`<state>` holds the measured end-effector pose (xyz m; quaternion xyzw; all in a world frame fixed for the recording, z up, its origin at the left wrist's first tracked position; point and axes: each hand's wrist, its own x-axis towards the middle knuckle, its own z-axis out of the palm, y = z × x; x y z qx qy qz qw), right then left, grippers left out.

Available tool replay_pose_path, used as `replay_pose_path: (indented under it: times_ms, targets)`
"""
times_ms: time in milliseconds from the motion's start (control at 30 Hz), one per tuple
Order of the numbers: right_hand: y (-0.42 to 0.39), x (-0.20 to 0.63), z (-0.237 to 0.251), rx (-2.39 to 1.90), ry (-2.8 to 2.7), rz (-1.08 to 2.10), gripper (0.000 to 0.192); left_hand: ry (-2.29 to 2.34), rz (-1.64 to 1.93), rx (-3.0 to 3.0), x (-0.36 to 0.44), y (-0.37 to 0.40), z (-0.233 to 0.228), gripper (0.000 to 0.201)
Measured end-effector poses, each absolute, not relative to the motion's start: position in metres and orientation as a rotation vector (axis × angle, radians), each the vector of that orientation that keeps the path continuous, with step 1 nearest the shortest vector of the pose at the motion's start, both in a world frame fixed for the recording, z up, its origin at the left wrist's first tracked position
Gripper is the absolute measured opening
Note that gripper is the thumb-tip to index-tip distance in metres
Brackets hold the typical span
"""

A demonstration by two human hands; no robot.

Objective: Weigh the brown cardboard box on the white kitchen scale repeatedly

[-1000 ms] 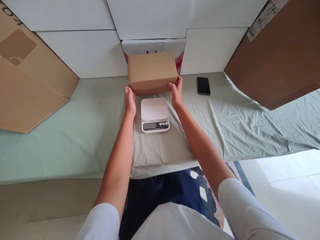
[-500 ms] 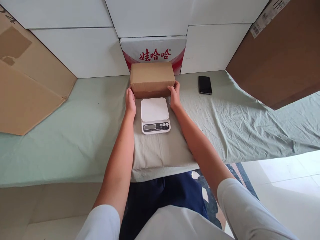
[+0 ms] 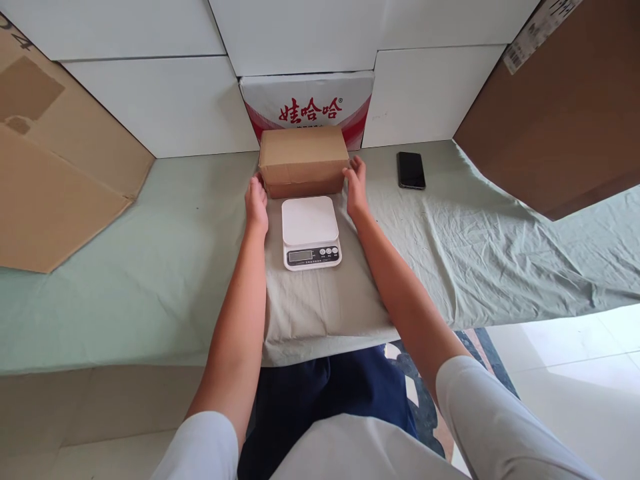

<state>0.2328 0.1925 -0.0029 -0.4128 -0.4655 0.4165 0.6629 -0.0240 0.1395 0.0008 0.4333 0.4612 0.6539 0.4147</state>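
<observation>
Both grips slack, off carton (image 3: 303,155) – L hand (image 3: 256,202), R hand (image 3: 357,185) beside it; scale (image 3: 310,231) in front.

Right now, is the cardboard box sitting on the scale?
No, the cardboard box rests on the cloth behind the scale, whose white platform is bare.

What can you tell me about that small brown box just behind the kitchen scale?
The cardboard box is plain brown, rectangular and closed, with no label showing. It rests flat on the pale green sheet, long side facing the person, just behind the white scale and in front of a red-and-white carton. The left hand and right hand flank its ends, open, at or barely off its lower corners.
</observation>
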Motion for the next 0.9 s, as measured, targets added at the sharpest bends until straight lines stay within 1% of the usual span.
replay_pose_path:
  times_ms: [100,200,333,500,733,800,900]
  targets:
    - [0.211,0.271,-0.004,-1.020,-0.895,0.831,0.068,1.186,1.663,1.010,-0.047,0.139,0.002,0.094]
    - [0.220,0.314,-0.004,-1.059,-0.758,0.801,0.061,1.171,1.682,1.002,-0.070,0.138,0.001,0.086]
    - [0.216,0.341,-0.006,-1.047,-0.714,0.823,0.054,1.235,1.621,1.070,-0.081,0.138,-0.003,0.093]
    - [0.213,0.322,-0.009,-1.062,-0.741,0.851,0.049,1.275,1.589,1.100,-0.080,0.138,-0.006,0.095]
    - [0.201,0.287,-0.003,-1.050,-0.839,0.943,0.054,1.301,1.582,1.090,-0.081,0.138,-0.004,0.085]
    - [0.196,0.279,0.000,-1.023,-0.853,0.985,0.057,1.285,1.584,1.070,-0.076,0.138,-0.002,0.084]
    - [0.190,0.267,0.002,-0.997,-0.893,1.084,0.069,1.246,1.576,1.061,-0.066,0.137,0.002,0.087]
